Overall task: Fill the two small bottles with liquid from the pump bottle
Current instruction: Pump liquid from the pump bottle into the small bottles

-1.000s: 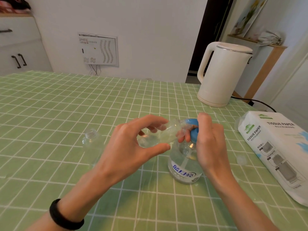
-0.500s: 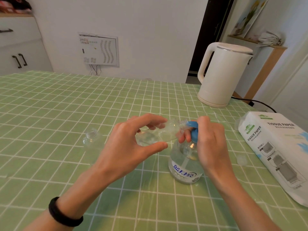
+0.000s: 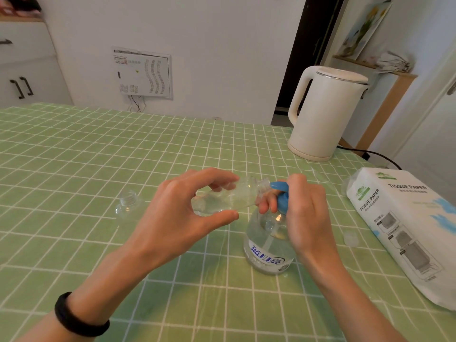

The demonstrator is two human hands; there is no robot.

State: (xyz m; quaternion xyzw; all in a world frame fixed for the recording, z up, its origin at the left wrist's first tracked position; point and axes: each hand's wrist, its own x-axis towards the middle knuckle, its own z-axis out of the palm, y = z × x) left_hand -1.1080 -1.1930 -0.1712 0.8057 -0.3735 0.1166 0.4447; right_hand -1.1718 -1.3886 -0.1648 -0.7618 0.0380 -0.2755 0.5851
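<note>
Left hand (image 3: 177,218) has the small bottle (image 3: 223,198) pinched between thumb and fingers (image 3: 214,175), clamped on its clear body. It's tipped almost flat above the desk (image 3: 74,156), mouth pointing right and sitting right at the blue nozzle (image 3: 276,185) of the pump bottle (image 3: 267,250). Can't really tell how much liquid is inside, it's all see-through.

Right hand (image 3: 304,213) is wrapped round the blue pump head, fingers curled on it from the far side. The pump bottle stands upright on the desk, below and between the two hands.

The other bottle (image 3: 127,206) stands uncapped on the desk, off to the left, apart from both hands. A little clear cap (image 3: 351,239) lies just beside the tissue pack (image 3: 407,230) on the right. White kettle (image 3: 325,114) at the back right.
</note>
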